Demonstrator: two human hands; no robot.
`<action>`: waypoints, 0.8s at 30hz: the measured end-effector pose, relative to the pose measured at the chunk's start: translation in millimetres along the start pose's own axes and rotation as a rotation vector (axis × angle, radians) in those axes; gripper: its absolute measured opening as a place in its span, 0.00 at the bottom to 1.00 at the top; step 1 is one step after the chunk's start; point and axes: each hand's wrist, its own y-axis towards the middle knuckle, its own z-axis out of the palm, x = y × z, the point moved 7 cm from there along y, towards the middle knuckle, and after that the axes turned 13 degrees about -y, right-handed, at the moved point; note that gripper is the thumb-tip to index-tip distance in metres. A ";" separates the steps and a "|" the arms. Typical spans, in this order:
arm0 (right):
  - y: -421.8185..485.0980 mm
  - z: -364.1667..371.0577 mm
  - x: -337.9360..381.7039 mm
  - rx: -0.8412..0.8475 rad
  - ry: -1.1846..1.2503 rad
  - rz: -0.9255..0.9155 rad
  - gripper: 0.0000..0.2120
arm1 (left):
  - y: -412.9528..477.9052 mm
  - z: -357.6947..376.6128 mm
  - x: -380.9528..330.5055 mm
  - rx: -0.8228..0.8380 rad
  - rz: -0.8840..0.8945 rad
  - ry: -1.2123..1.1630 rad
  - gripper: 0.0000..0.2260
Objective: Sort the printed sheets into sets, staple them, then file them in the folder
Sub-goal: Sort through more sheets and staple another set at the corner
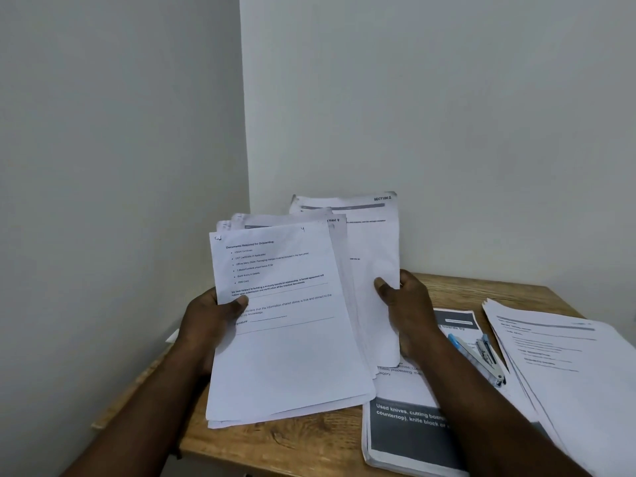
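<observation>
Printed sheets, fanned, are held above the wooden table; left hand pinches the front ones, right hand grips the rear; the right forearm crosses a dark-banded stack; a stapler lies beside another pile.

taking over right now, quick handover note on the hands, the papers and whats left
Left hand grips the front white printed sheets, headed "Documents Required for Onboarding". Right hand holds the rear white sheets, marked "Section 1". Both bunches are fanned above the wooden table.
On the table: the silver and blue stapler, untouched, lies on sheets with dark grey banners; a loose pile of printed sheets sits to its right.
Done: sorting under way; whether any set is stapled cannot be told.
Left: finish sorting, staple, file. No folder is in view.
</observation>
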 end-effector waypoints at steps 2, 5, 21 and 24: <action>2.4 -3.0 -2.2 -0.019 -0.005 0.009 0.06 | -0.3 -0.7 0.2 0.000 -0.005 0.002 0.12; 6.1 -6.1 -5.7 -0.038 -0.030 0.016 0.05 | -3.9 2.0 -1.1 0.006 -0.011 0.005 0.12; 6.3 -42.7 4.7 -0.347 -0.201 -0.046 0.04 | -6.0 3.3 -1.8 -0.001 0.009 0.051 0.11; 5.1 -50.8 9.4 -0.391 -0.110 -0.048 0.05 | -6.6 4.4 -2.8 -0.011 0.031 0.067 0.11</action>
